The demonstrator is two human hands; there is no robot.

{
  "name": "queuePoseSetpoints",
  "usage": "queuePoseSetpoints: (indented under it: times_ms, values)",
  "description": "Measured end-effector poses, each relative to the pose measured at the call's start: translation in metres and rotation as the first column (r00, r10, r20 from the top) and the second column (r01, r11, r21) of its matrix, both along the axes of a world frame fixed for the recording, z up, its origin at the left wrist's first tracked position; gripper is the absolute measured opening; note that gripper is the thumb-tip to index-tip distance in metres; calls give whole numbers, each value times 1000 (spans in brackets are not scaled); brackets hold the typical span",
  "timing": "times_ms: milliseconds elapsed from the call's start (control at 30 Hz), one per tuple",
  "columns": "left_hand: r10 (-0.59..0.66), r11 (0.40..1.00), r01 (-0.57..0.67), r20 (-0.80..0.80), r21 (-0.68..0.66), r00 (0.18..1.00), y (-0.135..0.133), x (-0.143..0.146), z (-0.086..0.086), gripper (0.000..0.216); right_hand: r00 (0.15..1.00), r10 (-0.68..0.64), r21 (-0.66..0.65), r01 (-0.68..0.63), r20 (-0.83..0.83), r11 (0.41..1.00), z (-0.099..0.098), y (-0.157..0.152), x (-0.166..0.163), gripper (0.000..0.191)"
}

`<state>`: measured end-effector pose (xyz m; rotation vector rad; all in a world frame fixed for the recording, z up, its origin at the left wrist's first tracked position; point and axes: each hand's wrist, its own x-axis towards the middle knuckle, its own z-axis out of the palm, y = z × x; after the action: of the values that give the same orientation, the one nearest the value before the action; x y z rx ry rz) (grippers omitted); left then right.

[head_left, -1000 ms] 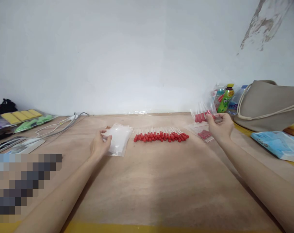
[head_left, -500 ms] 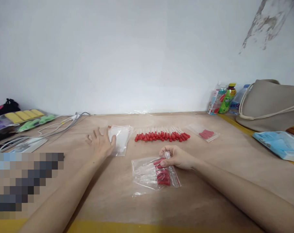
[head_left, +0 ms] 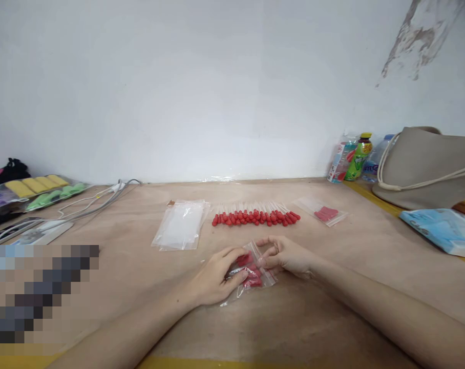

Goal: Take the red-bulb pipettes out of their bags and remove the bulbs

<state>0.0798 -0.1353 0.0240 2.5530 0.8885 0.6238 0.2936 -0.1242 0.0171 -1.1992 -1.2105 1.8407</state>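
Note:
A clear zip bag (head_left: 251,279) holding several red-tipped white sticks lies near the middle of the table, its zip end toward the right. My left hand (head_left: 220,277) is closed around the bag's body, thumb and fingers on the red tips, and covers the white sticks. At the zip end, my right hand (head_left: 284,256) pinches the bag's edge. Just beyond lies a row of red-tipped sticks (head_left: 255,218), red ends toward me. To its left is a stack of flat clear bags (head_left: 181,225). Another bag with red-tipped sticks (head_left: 325,212) lies to the right.
Bottles (head_left: 358,158) stand by the wall at the right, beside a grey bag (head_left: 428,166) and a blue packet (head_left: 442,233). On the left are cables (head_left: 90,207), a power strip (head_left: 44,231) and packets of yellow and green items (head_left: 44,189).
My left hand has come from the stack of flat bags to the filled zip bag and grips it. The right hand stays at the bag's zip end, its fingers shifted.

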Motion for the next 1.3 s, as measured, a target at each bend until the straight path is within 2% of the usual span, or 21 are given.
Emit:
queuePoseSetpoints:
  times_ms: [200,367,467,667,933,1133,1300]
  values:
    - [19,988,-24,36,150,999,12,2,-6,27,999,-44,8,44,2,999,-3,-2,-14,60]
    - [-134,930,111,40,350,990,22,5,-11,28,998,-62,25,61,10,998,-7,0,-20,63]
    - [-203,888,178,15,423,979,26,5,-11,26,998,-65,36,64,23,997,-6,-1,-22,64]
    - [-227,872,198,11,447,974,34,5,-16,23,996,-90,37,90,-12,995,-7,0,-22,63]
    - [-227,871,209,-14,445,974,50,10,-17,25,993,-97,0,98,-67,995,-5,3,-18,48]
    - [-236,881,223,-22,417,972,54,9,-19,29,981,-191,-9,190,-37,982,-2,6,-22,57]
    - [-263,869,233,7,437,965,55,9,-19,26,979,-202,8,202,-13,979,-3,8,-23,61]
